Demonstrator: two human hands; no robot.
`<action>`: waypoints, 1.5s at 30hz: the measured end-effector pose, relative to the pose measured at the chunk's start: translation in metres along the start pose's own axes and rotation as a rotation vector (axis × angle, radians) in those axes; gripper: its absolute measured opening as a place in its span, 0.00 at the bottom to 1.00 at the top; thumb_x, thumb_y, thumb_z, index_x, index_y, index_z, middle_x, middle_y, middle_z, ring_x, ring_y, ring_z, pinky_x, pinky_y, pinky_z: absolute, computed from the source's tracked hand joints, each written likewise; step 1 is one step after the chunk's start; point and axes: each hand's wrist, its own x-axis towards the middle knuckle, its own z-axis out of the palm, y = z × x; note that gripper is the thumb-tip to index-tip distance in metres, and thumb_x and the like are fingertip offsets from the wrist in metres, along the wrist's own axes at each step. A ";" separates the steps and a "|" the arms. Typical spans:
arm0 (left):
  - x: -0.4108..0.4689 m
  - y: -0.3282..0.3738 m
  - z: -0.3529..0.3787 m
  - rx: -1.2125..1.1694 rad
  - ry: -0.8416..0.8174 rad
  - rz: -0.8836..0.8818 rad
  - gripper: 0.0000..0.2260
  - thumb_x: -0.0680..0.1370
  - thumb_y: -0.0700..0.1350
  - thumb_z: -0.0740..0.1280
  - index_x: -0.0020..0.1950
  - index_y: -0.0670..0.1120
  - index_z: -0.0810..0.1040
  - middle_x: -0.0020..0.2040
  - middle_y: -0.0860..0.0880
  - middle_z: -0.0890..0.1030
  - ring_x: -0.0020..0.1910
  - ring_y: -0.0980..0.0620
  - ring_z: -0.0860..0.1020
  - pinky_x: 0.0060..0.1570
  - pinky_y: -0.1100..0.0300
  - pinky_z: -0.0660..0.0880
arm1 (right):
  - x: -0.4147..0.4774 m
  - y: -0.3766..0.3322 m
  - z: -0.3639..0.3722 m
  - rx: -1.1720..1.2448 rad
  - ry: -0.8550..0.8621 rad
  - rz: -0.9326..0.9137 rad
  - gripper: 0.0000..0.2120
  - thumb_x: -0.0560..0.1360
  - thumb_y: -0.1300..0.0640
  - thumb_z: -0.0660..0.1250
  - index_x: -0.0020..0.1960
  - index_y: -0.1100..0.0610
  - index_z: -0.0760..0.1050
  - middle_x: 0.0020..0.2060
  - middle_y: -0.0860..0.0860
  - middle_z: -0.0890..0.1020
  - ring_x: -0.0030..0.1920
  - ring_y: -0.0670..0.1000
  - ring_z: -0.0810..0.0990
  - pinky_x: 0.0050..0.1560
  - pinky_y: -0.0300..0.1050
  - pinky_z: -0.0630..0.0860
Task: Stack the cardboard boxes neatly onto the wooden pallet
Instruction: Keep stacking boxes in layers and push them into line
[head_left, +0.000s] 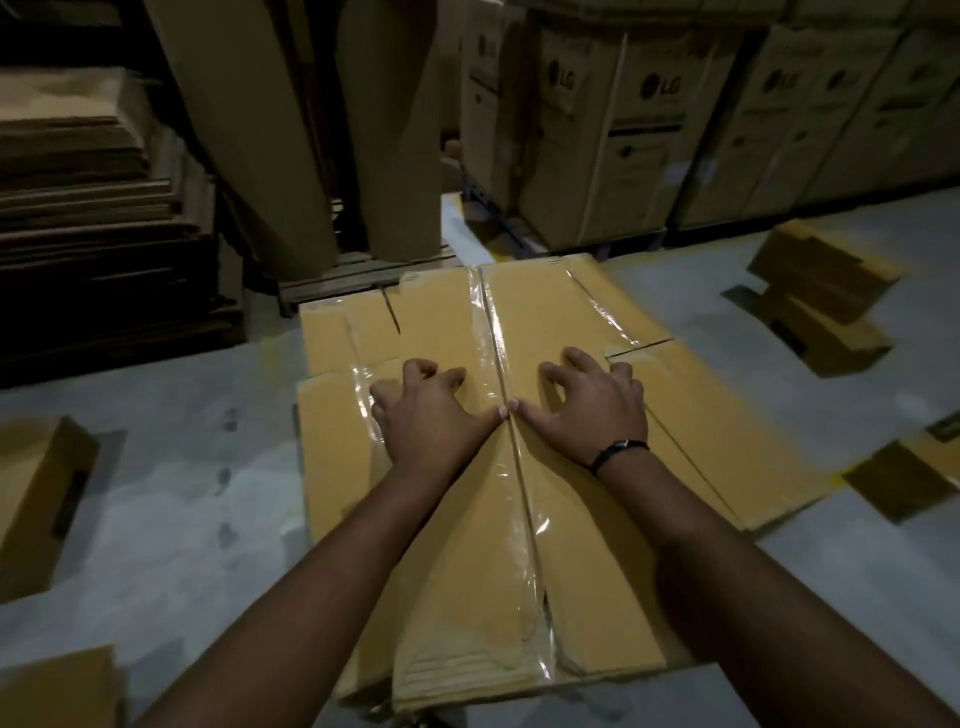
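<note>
Flattened box (524, 467) — long axis runs straight away.

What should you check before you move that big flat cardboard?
1. Both hands on the flattened box: ok, left hand and right hand rest on top.
2. Firm grip: not ok, fingers lie on the surface, not round an edge.
3. Tape strip holding: cannot tell.
4. Wooden pallet within reach: cannot tell, mostly hidden.
5. Floor free beside the box: ok.

Bare forearms, no sleeves; a dark wristband (618, 451) circles the right wrist.
</note>
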 end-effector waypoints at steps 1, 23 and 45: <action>0.006 0.015 0.011 -0.014 -0.011 0.007 0.38 0.64 0.78 0.68 0.69 0.60 0.78 0.70 0.55 0.69 0.68 0.40 0.64 0.68 0.45 0.66 | 0.008 0.017 -0.002 -0.006 0.011 0.010 0.36 0.69 0.22 0.59 0.72 0.40 0.72 0.76 0.45 0.66 0.70 0.62 0.66 0.67 0.58 0.67; 0.039 0.128 0.212 -0.053 -0.068 -0.372 0.30 0.67 0.70 0.73 0.66 0.60 0.80 0.71 0.55 0.68 0.68 0.43 0.64 0.65 0.48 0.66 | 0.134 0.213 0.111 0.091 -0.279 -0.201 0.33 0.72 0.28 0.63 0.72 0.42 0.71 0.78 0.45 0.63 0.70 0.60 0.65 0.67 0.57 0.70; -0.049 0.078 0.274 0.261 -0.657 -0.104 0.43 0.77 0.67 0.66 0.84 0.59 0.46 0.83 0.47 0.36 0.81 0.40 0.36 0.78 0.41 0.40 | 0.122 0.220 0.204 0.213 -0.608 -0.256 0.29 0.82 0.46 0.61 0.80 0.46 0.54 0.81 0.50 0.42 0.76 0.66 0.56 0.72 0.66 0.67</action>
